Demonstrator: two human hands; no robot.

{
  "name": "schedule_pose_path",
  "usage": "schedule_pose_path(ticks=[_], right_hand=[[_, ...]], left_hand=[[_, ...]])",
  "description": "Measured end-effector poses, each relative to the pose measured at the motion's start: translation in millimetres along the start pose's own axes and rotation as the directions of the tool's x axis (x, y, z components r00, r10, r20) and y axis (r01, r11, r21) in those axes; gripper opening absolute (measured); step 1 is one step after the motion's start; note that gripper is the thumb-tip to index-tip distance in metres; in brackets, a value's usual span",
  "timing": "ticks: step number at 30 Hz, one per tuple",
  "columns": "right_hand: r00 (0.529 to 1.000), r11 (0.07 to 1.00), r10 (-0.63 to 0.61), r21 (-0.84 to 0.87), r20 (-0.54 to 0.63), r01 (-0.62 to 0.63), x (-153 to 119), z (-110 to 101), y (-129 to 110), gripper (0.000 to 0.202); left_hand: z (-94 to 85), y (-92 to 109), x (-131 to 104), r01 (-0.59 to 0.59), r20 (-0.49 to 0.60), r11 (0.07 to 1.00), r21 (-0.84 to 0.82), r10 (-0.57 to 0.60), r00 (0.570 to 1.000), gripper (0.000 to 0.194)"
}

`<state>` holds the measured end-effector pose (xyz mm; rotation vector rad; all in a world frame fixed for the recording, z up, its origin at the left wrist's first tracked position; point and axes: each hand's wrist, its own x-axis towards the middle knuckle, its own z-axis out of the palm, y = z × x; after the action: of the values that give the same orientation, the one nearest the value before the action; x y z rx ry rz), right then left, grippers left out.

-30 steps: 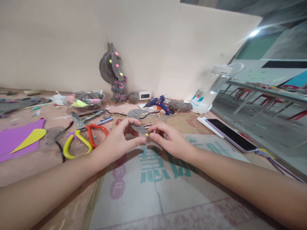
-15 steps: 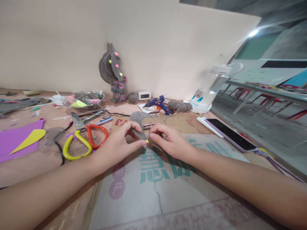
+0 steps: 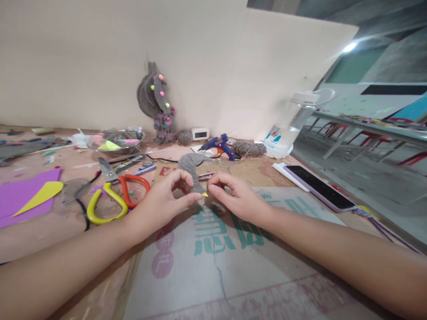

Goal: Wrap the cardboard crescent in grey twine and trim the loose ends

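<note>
My left hand [image 3: 173, 193] pinches a curved, crescent-like piece wrapped in grey yarn [image 3: 189, 165] between thumb and fingers, close to its lower end. A small yellow tip [image 3: 205, 194] shows bare there. Just right of that tip is my right hand [image 3: 230, 191], its thumb and forefinger pressed together; what they hold, if anything, is too small to make out. Below both hands, a thin grey strand [image 3: 219, 271] trails over the printed cardboard sheet [image 3: 267, 284].
Scissors [image 3: 113, 202] lie left, near purple foam [image 3: 30, 191] with a yellow cut-out. Behind are a blue glue gun [image 3: 220, 144], a yarn bundle [image 3: 250, 149], a small clock [image 3: 200, 134] and a plastic bowl [image 3: 116, 151]. At right stand a water bottle [image 3: 287, 129] and a phone [image 3: 320, 186].
The grey wrapped piece has tilted and shifted slightly left, turning a little in my left hand. More of the yellow tip's side shows. Both hands stay almost in place.
</note>
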<state>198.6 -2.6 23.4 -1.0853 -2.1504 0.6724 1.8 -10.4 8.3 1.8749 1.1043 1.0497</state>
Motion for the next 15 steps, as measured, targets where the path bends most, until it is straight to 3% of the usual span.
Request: schedule_pose_path(ticks=[5, 8, 11, 15], right_hand=[[1.000, 1.000, 0.010, 0.000, 0.002, -0.010, 0.2, 0.0, 1.0, 0.015], [1.000, 1.000, 0.014, -0.009, 0.014, -0.014, 0.9, 0.8, 1.6, 0.015], [0.999, 0.999, 0.029, -0.036, 0.021, -0.029, 2.0, 2.5, 3.3, 0.015], [0.996, 1.000, 0.015, -0.004, -0.083, -0.015, 2.8, 2.7, 6.9, 0.010]], left_hand=[[-0.8, -1.8, -0.8, -0.024, 0.045, 1.000, -0.004, 0.025, 0.999, 0.025], [-2.3, -0.5, -2.3, -0.063, 0.026, 0.998, 0.018, 0.063, 0.998, 0.013], [-2.8, 0.3, -3.2, -0.039, -0.013, 0.999, -0.016, 0.039, 0.999, 0.015], [-1.6, -1.7, -3.1, 0.008, -0.076, 0.994, -0.110, -0.017, 0.997, 0.017]])
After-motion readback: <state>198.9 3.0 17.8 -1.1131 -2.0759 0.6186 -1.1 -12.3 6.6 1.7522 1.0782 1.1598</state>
